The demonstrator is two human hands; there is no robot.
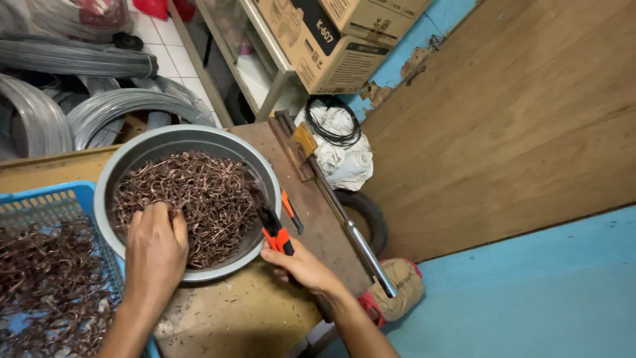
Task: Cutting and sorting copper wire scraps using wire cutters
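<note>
My left hand [156, 246] flat, fingers together, on copper hooks [199, 199] in grey basin [189, 136], right hand [301, 265] gripping what looks like orange-black pliers [273, 229], blue basket [56, 199] holding more hooks.

The left hand [156, 248] reaches forward, palm down, fingers curled downward — their tips hidden, so its grasp cannot be judged. The right hand [301, 265] lies lower right, forearm running back toward the body, fingers apparently wrapped closed, thumb on top.
</note>
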